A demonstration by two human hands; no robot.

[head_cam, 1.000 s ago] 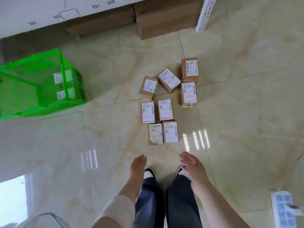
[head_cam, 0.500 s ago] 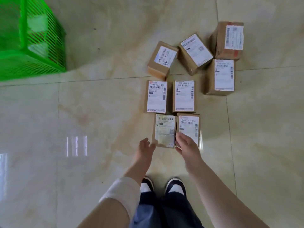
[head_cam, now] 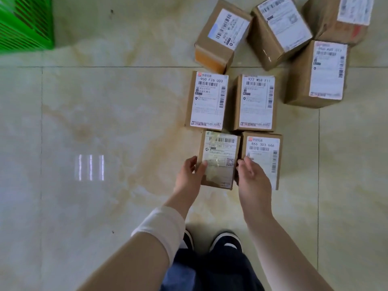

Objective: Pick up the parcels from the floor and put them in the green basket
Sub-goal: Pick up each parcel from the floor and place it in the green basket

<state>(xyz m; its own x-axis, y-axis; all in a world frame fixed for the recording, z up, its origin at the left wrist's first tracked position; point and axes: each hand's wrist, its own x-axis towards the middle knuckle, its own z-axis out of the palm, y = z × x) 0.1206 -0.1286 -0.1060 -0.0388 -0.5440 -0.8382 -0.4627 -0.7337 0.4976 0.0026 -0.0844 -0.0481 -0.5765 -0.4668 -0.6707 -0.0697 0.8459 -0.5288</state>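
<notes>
- Your left hand [head_cam: 190, 175] grips the nearest parcel [head_cam: 220, 156], the one with clear tape over its label. The thumb lies on the top face at the left edge and the fingers curl down the left side.
- Your right hand [head_cam: 254, 179] holds the same parcel on its right side. The fingertips curl into the narrow gap between it and the 866 parcel [head_cam: 265, 152] just beside it. How far down they reach is hidden.
- The nearest parcel sits low over the floor [head_cam: 105, 122], just ahead of your shoes [head_cam: 225, 240]. You cannot tell whether its underside is off the tiles.
- The 866 parcel lies flat on the floor, label up, with your right hand covering its near left corner.
- Just beyond this front pair, the 900 parcel [head_cam: 207, 99] and the 922 parcel [head_cam: 255, 101] lie side by side, labels up, close against the front two.
- Farther out, four more parcels [head_cam: 222, 36] crowd together around the tile joint that crosses the floor. They are set at differing angles and press against one another.
- The green basket [head_cam: 23, 22] stands on the floor far to your left, well apart from every parcel. Only one blurred corner of it shows.
- A white sleeve [head_cam: 161, 225] covers your left forearm, and your right forearm is bare.
</notes>
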